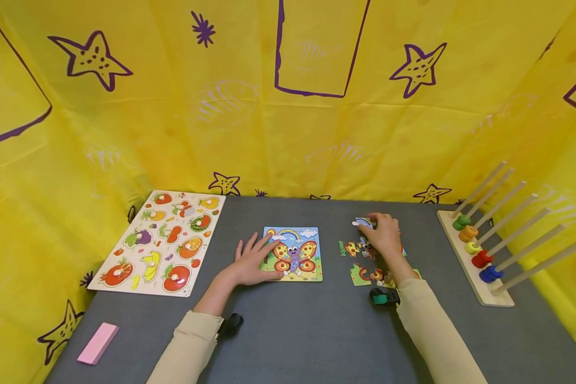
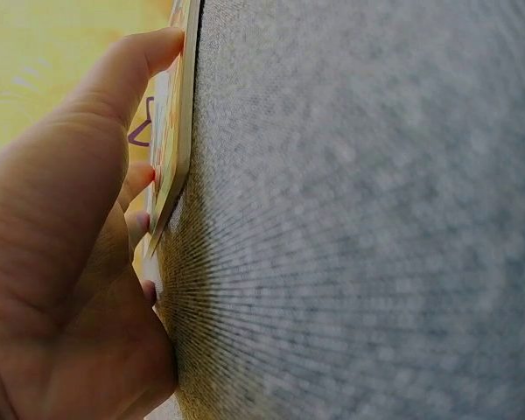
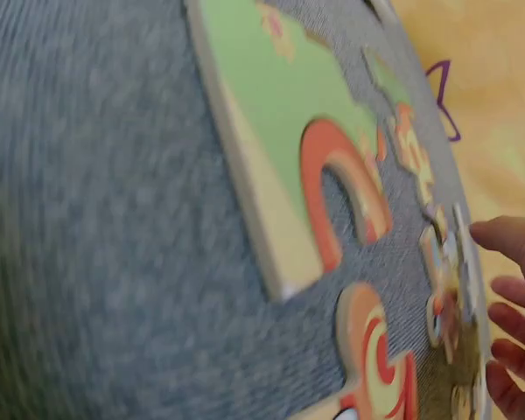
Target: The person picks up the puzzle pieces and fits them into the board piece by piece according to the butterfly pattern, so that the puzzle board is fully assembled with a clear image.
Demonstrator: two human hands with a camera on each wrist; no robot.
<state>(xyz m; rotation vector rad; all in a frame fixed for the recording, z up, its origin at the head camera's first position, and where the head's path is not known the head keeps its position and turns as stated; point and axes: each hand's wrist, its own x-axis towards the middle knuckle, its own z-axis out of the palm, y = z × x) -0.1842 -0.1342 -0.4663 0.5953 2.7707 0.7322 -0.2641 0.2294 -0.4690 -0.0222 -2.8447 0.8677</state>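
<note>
A square puzzle board (image 1: pixel 295 242) with a purple butterfly and a rainbow lies flat mid-table. My left hand (image 1: pixel 254 262) rests on its left side with the fingers spread; in the left wrist view, the thumb (image 2: pixel 162 52) touches the board's edge. Farther right, my right hand (image 1: pixel 385 234) is over loose puzzle pieces, its fingertips by a rainbow piece (image 1: pixel 362 222) and partly covering it. In the right wrist view, the fingers (image 3: pixel 516 319) are loosely bent, with the thumb close to a piece's edge. A green corner piece (image 1: pixel 360 275) lies nearer the wrist.
A fruit peg puzzle (image 1: pixel 160 242) lies at the left, with a pink block (image 1: pixel 98 343) in front of it. On the right stands a wooden peg stand (image 1: pixel 475 258) with coloured rings and tall rods. A yellow patterned cloth (image 1: pixel 269 138) hangs behind the grey table (image 1: pixel 297 330).
</note>
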